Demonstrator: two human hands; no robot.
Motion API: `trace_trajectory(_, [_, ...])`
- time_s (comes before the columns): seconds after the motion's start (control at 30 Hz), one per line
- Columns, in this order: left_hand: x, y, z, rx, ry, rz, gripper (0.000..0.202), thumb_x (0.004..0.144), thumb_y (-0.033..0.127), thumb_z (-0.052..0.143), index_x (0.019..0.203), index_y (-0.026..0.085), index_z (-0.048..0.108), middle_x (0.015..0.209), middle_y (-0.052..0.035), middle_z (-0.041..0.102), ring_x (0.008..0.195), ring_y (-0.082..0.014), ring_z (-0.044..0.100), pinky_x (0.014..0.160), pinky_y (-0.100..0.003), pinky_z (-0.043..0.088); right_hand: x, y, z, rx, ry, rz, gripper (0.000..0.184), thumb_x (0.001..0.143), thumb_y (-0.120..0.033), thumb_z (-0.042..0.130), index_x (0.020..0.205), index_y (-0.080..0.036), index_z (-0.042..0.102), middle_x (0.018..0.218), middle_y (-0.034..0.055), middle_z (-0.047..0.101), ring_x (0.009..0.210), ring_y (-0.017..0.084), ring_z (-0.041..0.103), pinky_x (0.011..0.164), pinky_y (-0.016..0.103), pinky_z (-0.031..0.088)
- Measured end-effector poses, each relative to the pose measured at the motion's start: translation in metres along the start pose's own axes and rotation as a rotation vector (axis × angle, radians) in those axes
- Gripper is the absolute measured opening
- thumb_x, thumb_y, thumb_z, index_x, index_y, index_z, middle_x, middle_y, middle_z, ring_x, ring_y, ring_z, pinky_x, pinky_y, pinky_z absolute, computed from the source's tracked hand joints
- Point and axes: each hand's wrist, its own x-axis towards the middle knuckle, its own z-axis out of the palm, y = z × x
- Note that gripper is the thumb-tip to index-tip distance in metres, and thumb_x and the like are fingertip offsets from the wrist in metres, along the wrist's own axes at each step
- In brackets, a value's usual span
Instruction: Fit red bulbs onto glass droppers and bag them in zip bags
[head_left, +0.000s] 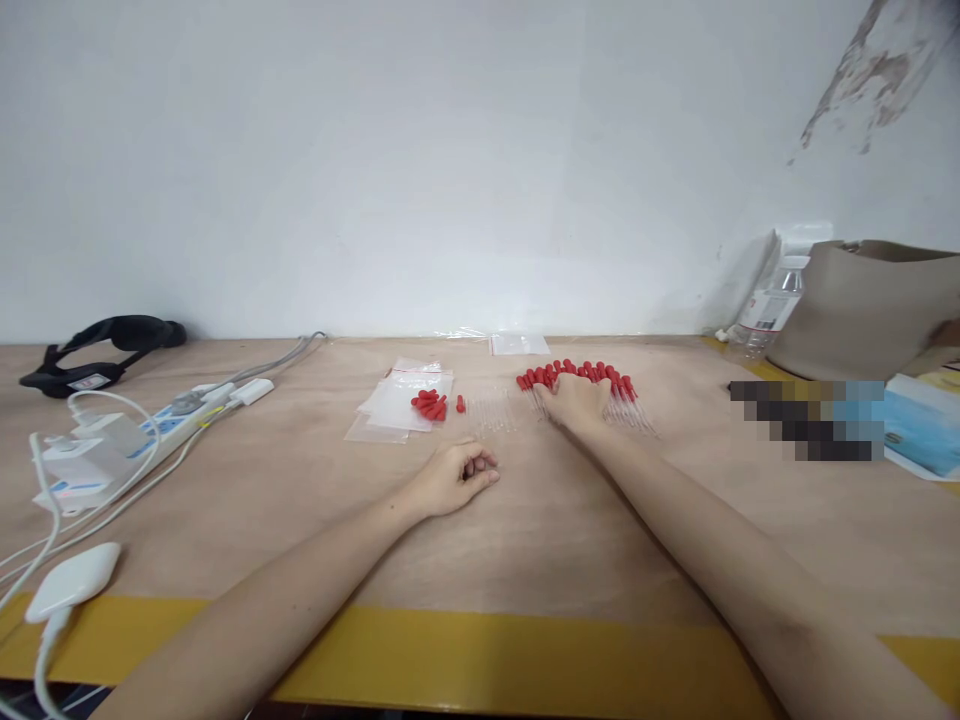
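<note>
My right hand [576, 402] reaches over a row of droppers [626, 390] with red rubber bulbs and clear thin tubes. Its fingertips are pinched at the left end of that row, on a dropper partly hidden by the fingers. Closer to me, my left hand [456, 478] rests on the table with its fingers loosely curled and nothing visible in them. Between the hands lie several bare clear tubes [491, 410] side by side. One loose red bulb [460, 404] is just left of them. A small heap of red bulbs [429, 405] sits on clear plastic bags [382, 408].
At left are a power strip [169, 432] with plugs and cables, a white charger [73, 582] and a black strap [97, 355]. Another bag [520, 344] lies by the wall. A bottle [772, 305], a grey-brown container [862, 310] and a blue packet [926, 425] stand or lie at right.
</note>
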Motion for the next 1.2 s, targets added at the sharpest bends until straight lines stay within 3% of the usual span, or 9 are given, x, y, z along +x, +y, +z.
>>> trace_trajectory(0.17, [0.001, 0.0, 0.001, -0.003, -0.005, 0.003, 0.02, 0.077, 0.031, 0.053, 0.087, 0.016, 0.06, 0.07, -0.0001, 0.053, 0.058, -0.009, 0.046, 0.055, -0.021, 0.039, -0.007, -0.025, -0.003, 0.08, -0.111, -0.109, 0.037, 0.079, -0.046, 0.039, 0.072, -0.019, 0.062, 0.078, 0.0074, 0.064, 0.077, 0.023, 0.057, 0.081, 0.042, 0.022])
trace_trajectory(0.37, [0.001, 0.0, 0.002, 0.027, 0.015, 0.026, 0.017, 0.078, 0.029, 0.052, 0.084, 0.016, 0.06, 0.069, 0.0001, 0.053, 0.057, -0.0092, 0.047, 0.054, -0.021, 0.039, -0.001, -0.054, 0.005, 0.074, -0.269, -0.028, 0.029, 0.07, -0.038, 0.052, 0.081, -0.015, 0.063, 0.084, 0.0127, 0.064, 0.083, 0.026, 0.058, 0.079, 0.042, 0.027])
trace_trajectory(0.43, [0.002, -0.003, 0.002, 0.106, 0.1, 0.037, 0.015, 0.079, 0.028, 0.051, 0.079, 0.016, 0.06, 0.07, -0.0008, 0.053, 0.06, -0.0104, 0.047, 0.057, -0.022, 0.04, 0.002, -0.057, 0.007, 0.081, -0.308, 0.003, 0.026, 0.068, -0.035, 0.054, 0.081, -0.014, 0.064, 0.085, 0.0128, 0.064, 0.083, 0.026, 0.058, 0.08, 0.042, 0.028])
trace_trajectory(0.6, [0.015, -0.015, -0.012, 0.514, 0.452, 0.016, 0.016, 0.078, 0.029, 0.051, 0.079, 0.016, 0.062, 0.08, -0.0064, 0.054, 0.081, -0.0201, 0.047, 0.074, -0.034, 0.037, 0.002, -0.057, 0.004, 0.108, -0.33, 0.019, 0.026, 0.068, -0.034, 0.055, 0.082, -0.014, 0.063, 0.083, 0.0122, 0.064, 0.083, 0.026, 0.059, 0.08, 0.04, 0.03])
trace_trajectory(0.67, [0.023, -0.019, -0.02, 0.649, 0.488, -0.028, 0.017, 0.077, 0.03, 0.051, 0.082, 0.019, 0.063, 0.088, -0.0083, 0.054, 0.088, -0.0237, 0.045, 0.077, -0.039, 0.034, 0.0, -0.054, -0.003, 0.129, -0.312, -0.003, 0.025, 0.072, -0.036, 0.05, 0.08, -0.015, 0.062, 0.081, 0.011, 0.064, 0.083, 0.026, 0.058, 0.079, 0.039, 0.031])
trace_trajectory(0.87, [0.048, -0.034, -0.03, 0.839, 0.435, -0.098, 0.026, 0.075, 0.037, 0.051, 0.073, 0.016, 0.066, 0.114, -0.014, 0.047, 0.109, -0.0313, 0.034, 0.09, -0.049, 0.02, -0.021, -0.022, -0.028, 0.203, -0.219, -0.105, 0.026, 0.082, -0.036, 0.038, 0.073, -0.017, 0.053, 0.078, 0.0076, 0.062, 0.076, 0.02, 0.057, 0.071, 0.032, 0.034])
trace_trajectory(1.03, [0.062, -0.044, -0.026, 0.866, 0.405, -0.159, 0.029, 0.074, 0.038, 0.052, 0.065, 0.014, 0.066, 0.115, -0.0164, 0.047, 0.111, -0.0338, 0.033, 0.092, -0.052, 0.018, -0.05, 0.013, -0.025, 0.433, -0.049, -0.322, 0.013, 0.083, -0.027, 0.04, 0.077, -0.017, 0.046, 0.074, 0.0063, 0.059, 0.065, 0.016, 0.053, 0.057, 0.025, 0.035])
trace_trajectory(1.2, [0.048, -0.026, -0.029, 0.761, 0.564, -0.083, 0.018, 0.074, 0.028, 0.052, 0.074, 0.015, 0.064, 0.115, -0.0145, 0.048, 0.111, -0.0316, 0.035, 0.09, -0.049, 0.024, -0.071, 0.033, -0.02, 0.564, 0.041, -0.515, 0.014, 0.083, -0.026, 0.041, 0.089, -0.017, 0.051, 0.076, 0.0053, 0.06, 0.068, 0.015, 0.054, 0.062, 0.026, 0.039])
